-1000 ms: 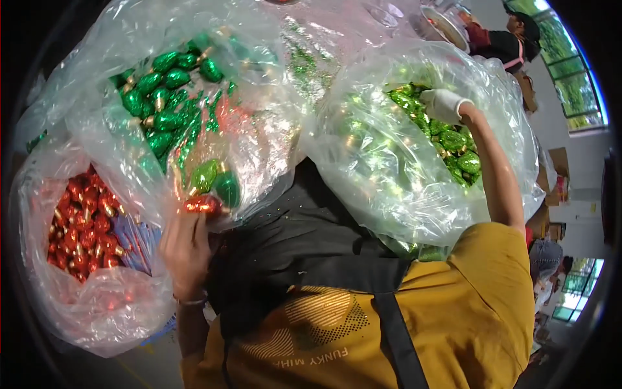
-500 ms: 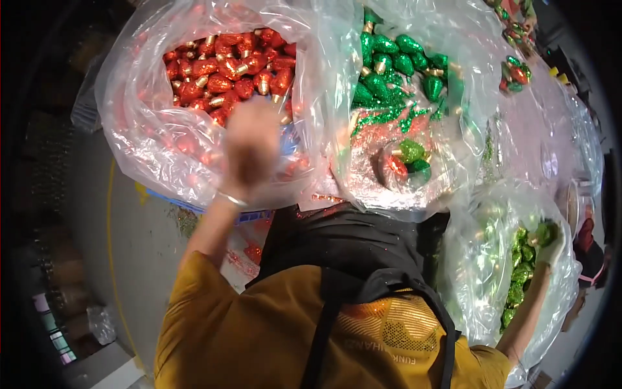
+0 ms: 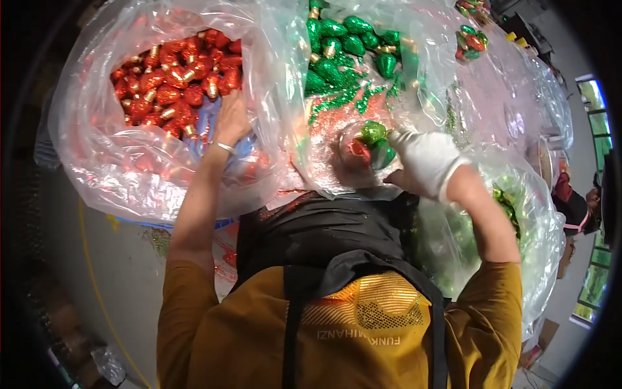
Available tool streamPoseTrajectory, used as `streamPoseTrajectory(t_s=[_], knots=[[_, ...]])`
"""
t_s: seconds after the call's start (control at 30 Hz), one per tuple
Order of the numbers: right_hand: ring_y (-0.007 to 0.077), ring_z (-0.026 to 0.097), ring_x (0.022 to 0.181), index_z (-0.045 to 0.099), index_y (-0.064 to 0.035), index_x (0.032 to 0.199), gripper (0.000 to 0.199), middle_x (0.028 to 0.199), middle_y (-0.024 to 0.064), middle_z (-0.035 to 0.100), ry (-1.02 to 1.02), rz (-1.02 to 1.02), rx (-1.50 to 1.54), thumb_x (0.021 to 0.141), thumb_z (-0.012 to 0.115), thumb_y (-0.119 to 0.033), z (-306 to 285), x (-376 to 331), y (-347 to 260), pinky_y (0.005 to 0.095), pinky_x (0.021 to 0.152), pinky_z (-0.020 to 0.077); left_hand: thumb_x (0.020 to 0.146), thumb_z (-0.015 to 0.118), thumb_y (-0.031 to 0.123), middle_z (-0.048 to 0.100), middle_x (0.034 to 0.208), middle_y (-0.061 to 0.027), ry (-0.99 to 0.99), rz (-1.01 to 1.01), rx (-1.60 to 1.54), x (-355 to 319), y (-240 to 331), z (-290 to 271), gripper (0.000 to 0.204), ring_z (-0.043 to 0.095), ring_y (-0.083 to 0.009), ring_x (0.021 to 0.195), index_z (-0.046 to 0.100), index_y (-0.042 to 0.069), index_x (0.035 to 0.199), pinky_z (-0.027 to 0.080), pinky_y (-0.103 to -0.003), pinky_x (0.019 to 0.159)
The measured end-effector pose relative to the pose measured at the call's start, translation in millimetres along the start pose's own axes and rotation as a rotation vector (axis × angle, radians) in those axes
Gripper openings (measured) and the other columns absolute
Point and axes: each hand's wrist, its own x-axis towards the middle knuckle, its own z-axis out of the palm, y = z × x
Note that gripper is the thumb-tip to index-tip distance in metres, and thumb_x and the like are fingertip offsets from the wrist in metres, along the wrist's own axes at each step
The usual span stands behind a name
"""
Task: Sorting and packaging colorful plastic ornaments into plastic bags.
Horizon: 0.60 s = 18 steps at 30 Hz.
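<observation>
My bare left hand [image 3: 233, 120] reaches into the plastic-lined bag of red glitter bulb ornaments. Its fingers close on a red bulb ornament [image 3: 230, 80] at the right of the pile, and the fingertips are partly hidden. At the near side of the middle bag, my right hand [image 3: 424, 161] in a white glove has its fingertips pinched at the gold cap of a light green bulb ornament [image 3: 372, 131]. That ornament is over a clear round container [image 3: 345, 152], together with a red bulb [image 3: 356, 154] and a dark green one [image 3: 383, 154].
Dark green bulb ornaments [image 3: 354, 44] and loose glitter lie in the middle bag. A clear bag [image 3: 453, 240] with light green ornaments stands at the right. Mixed ornament clusters [image 3: 471, 43] lie at the far right. Another person [image 3: 570, 204] is at the right edge.
My right hand has moved from the light green bag to the round container with a light green ornament. My left hand has reached the red ornaments. The view has shifted slightly to the right.
</observation>
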Motion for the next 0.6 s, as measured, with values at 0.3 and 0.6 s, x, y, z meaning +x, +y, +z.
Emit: streamPoseTrajectory(t_s=[0.3,0.6], knots=[[0.0308,0.063,0.087,0.059,-0.0108,0.100,0.027,0.099,0.0091,0.062,-0.027,-0.048,0.025,0.078,0.065,-0.024,32,17,2,0.0426,0.072,0.0507,0.069,0.075,0.028,0.060,0.106,-0.0195,0.074,-0.067,-0.074,-23,58,-116,0.055,0.059,-0.0356,0.099,0.057,-0.002,0.113,0.047,-0.040,0.084],[0.0344,0.062,0.069,0.058,-0.0084,0.089,0.012,0.073,0.0124,0.060,0.355,-0.547,0.520,0.078,0.059,-0.014,65,39,-7,0.0428,0.063,0.0504,0.074,0.074,0.011,0.062,0.111,-0.0177,-0.041,0.447,-0.811,-49,199,-134,0.050,0.062,-0.0274,0.101,0.053,-0.002,0.118,0.048,-0.036,0.089]])
